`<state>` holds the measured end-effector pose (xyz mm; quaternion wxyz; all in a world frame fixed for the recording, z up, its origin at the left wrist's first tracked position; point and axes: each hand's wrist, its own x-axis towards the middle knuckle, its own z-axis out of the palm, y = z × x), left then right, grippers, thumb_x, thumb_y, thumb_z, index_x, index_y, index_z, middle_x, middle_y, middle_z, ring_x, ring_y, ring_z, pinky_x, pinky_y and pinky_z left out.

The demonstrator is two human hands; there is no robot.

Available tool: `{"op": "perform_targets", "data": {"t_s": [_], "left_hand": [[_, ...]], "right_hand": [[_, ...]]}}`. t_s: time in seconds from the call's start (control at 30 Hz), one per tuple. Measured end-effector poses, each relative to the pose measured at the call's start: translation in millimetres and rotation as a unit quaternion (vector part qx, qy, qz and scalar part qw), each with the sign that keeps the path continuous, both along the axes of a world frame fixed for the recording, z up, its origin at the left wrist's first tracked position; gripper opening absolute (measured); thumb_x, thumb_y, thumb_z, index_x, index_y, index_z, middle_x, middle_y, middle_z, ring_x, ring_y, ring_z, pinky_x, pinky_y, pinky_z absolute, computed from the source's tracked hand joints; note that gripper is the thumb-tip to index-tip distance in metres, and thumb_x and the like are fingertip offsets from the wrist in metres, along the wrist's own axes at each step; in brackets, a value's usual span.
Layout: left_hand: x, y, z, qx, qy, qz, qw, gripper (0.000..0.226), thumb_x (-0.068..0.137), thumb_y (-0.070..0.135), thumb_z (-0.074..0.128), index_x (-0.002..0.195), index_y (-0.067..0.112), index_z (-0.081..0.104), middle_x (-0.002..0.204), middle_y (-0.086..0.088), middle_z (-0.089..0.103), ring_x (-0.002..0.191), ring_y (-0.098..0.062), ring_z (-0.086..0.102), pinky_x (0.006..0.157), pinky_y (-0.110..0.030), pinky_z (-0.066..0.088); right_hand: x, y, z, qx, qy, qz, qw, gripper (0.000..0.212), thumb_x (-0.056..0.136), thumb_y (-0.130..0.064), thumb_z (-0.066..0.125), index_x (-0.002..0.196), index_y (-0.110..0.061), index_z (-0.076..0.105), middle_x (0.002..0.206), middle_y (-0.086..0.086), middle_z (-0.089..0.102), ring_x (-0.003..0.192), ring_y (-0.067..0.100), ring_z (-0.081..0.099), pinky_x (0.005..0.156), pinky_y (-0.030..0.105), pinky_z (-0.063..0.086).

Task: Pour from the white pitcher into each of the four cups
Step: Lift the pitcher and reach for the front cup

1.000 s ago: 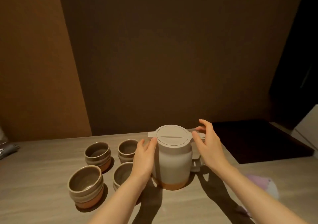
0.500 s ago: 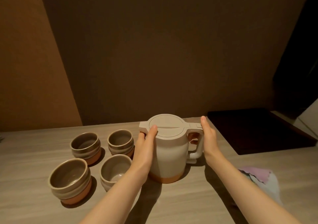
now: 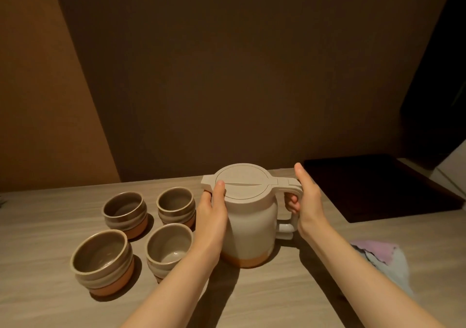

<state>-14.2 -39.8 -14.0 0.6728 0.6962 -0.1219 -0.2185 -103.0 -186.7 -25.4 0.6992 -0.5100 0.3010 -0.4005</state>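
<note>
1. Pitcher (image 3: 248, 216) upright on the table (image 3: 290, 290), base flat, lid on; long axis vertical. Spout to the left, toward the cups; handle (image 3: 290, 201) to the right.
2. Four cups just left of the pitcher, in two rows: far-left cup (image 3: 124, 210), far-right cup (image 3: 176, 205), near-left cup (image 3: 102, 259), near-right cup (image 3: 170, 248). All upright, apart from each other, no liquid to be seen inside.
3. Right hand (image 3: 309, 201) at the handle, fingers curled through the loop and closed around it, thumb straight up along the outer side. Looks like a firm hold.
4. Left hand (image 3: 213, 214) flat against the left side of the body, between pitcher and cups; thumb resting on the lid edge near the spout, other fingers mostly hidden behind. Supporting, not closed around anything.
5. Probably the step before lifting: no pouring yet. Next move likely a lift and a tilt leftward, the near-right cup being closest to the spout.
6. Risk: left forearm passing just over the near-right cup.
</note>
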Motion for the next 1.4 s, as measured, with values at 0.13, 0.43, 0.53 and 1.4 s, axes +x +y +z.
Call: {"op": "perform_targets", "data": {"t_s": [0.13,0.43,0.53,1.4], "left_hand": [[-5.1,6.9,17.2,-0.025,-0.007,-0.006,1.0,0.05,0.097,0.055,0.038,0.139,0.028,0.046,0.106,0.021,0.051,0.095,-0.003,0.047,0.087,-0.027,0.034],[-25.3,50.4,75.5,-0.049,-0.048,-0.027,0.997,0.047,0.091,0.064,0.038,0.115,0.028,0.056,0.104,0.009,0.065,0.098,-0.012,0.058,0.083,-0.035,0.046],[-34.4,68.3,85.4,-0.066,-0.065,-0.042,0.995,0.058,0.089,0.067,0.038,0.122,0.025,0.061,0.107,0.008,0.069,0.101,-0.014,0.062,0.084,-0.034,0.049],[-15.1,137.0,-1.9,0.072,-0.165,0.098,0.979,0.027,0.092,0.019,0.061,0.118,0.022,0.055,0.13,-0.005,0.055,0.106,-0.013,0.054,0.084,-0.027,0.045]], "right_hand": [[-11.5,10.5,20.1,-0.008,-0.014,0.004,1.0,0.05,0.087,-0.056,0.06,0.054,-0.018,0.055,0.051,-0.003,0.047,0.046,0.01,0.04,0.044,0.022,0.028],[-51.7,65.2,95.7,-0.039,-0.046,0.01,0.998,0.049,0.086,-0.05,0.063,0.046,-0.023,0.055,0.045,-0.006,0.042,0.04,0.008,0.035,0.042,0.018,0.028],[-64.5,85.0,110.6,-0.047,-0.039,0.002,0.998,0.047,0.087,-0.051,0.062,0.05,-0.023,0.055,0.044,-0.008,0.044,0.039,0.006,0.036,0.042,0.018,0.029],[-109.7,125.6,103.6,-0.037,0.025,-0.032,0.998,0.04,0.088,-0.042,0.058,0.06,-0.014,0.056,0.054,0.002,0.046,0.051,0.013,0.042,0.054,0.025,0.033]]}}
